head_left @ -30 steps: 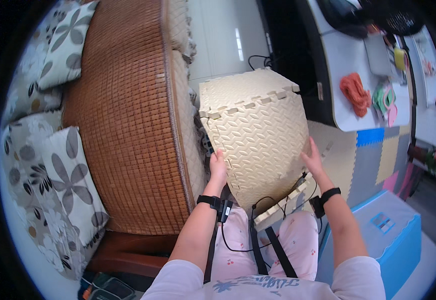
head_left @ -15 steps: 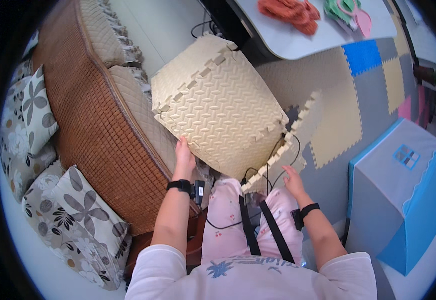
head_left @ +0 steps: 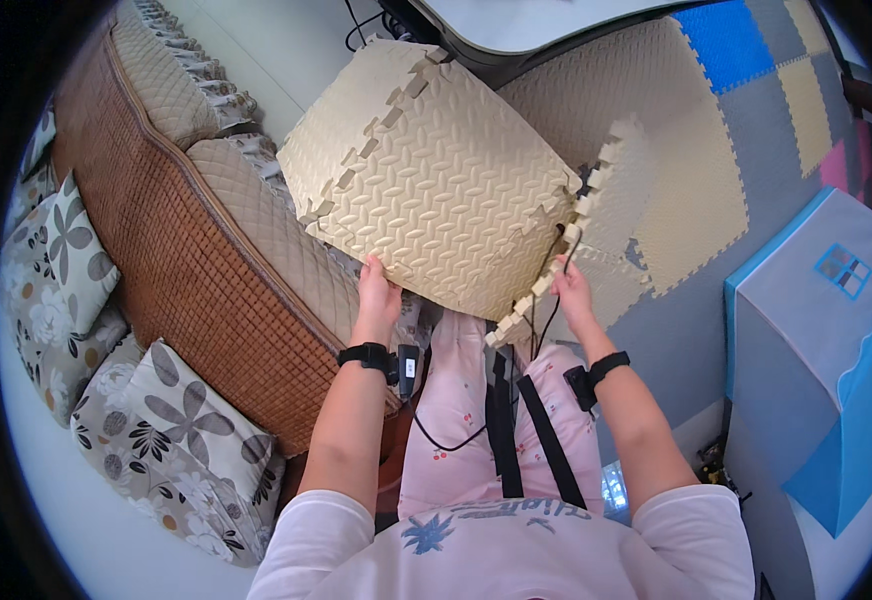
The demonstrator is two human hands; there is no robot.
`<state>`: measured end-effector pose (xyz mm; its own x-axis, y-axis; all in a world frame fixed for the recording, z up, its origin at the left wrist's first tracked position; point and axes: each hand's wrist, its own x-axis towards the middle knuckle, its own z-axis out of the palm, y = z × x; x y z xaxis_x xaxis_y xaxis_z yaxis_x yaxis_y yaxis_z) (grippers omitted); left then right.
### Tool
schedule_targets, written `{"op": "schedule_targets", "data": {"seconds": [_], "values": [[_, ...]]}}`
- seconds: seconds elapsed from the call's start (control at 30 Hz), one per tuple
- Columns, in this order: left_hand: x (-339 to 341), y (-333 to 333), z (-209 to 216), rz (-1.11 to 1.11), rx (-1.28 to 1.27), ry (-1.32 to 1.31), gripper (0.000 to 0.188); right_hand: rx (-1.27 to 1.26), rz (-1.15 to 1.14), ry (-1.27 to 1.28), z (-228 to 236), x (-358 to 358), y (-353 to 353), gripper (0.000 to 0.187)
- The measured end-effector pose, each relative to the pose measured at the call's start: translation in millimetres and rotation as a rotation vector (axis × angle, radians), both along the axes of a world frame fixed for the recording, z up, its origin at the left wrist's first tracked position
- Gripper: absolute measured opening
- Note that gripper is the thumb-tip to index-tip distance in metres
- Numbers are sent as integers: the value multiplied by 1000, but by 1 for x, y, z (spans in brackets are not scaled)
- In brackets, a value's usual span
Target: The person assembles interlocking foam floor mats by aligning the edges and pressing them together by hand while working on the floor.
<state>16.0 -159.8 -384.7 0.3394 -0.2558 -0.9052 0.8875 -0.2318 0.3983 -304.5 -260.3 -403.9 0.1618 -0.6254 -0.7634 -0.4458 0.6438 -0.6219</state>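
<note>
Beige foam mat tiles (head_left: 436, 180), joined by toothed edges and folded into a bulky shape, stand in front of my knees. My left hand (head_left: 380, 298) is closed on the near left edge of the large textured tile, thumb on top. On the right, a tile stands up on edge, its thick toothed rim (head_left: 546, 285) running away from me. My right hand (head_left: 571, 290) is closed at this rim, with its fingers bent. A thin black cable (head_left: 554, 310) passes beside these fingers; whether they also touch it I cannot tell.
At left stands a brown woven sofa (head_left: 206, 270) with quilted covers and patterned cushions (head_left: 196, 420). A white table (head_left: 516, 25) is at the far side. Beige, grey and blue floor mats (head_left: 726, 45) spread to the right, near a grey and blue play-house-shaped box (head_left: 806, 300).
My right hand has moved forward and closed at the upright tile's rim; before, it was apart with fingers spread. My left hand keeps its hold. The view has shifted a little.
</note>
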Motion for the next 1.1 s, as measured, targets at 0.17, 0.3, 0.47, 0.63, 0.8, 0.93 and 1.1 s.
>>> {"op": "schedule_targets", "data": {"seconds": [0.17,0.3,0.47,0.63,0.8,0.93,1.1], "values": [[1,5,6,55,9,-22,35,-98,162,-53,54,35,14,30],[-14,-7,-1,-114,348,-283,43,-188,212,-162,76,9,13,28],[-114,-40,4,-533,123,-398,36,-74,326,-125,110,-20,19,26],[-212,-81,25,-1075,-288,53,59,-119,494,-39,120,-34,27,25],[-247,-91,31,-1332,-339,80,55,-404,744,-19,120,-68,33,23],[-262,-57,23,-1168,-363,196,41,-483,369,298,121,-87,32,24],[-245,-27,2,-1508,-245,-705,30,-674,774,480,93,-107,22,25]]}}
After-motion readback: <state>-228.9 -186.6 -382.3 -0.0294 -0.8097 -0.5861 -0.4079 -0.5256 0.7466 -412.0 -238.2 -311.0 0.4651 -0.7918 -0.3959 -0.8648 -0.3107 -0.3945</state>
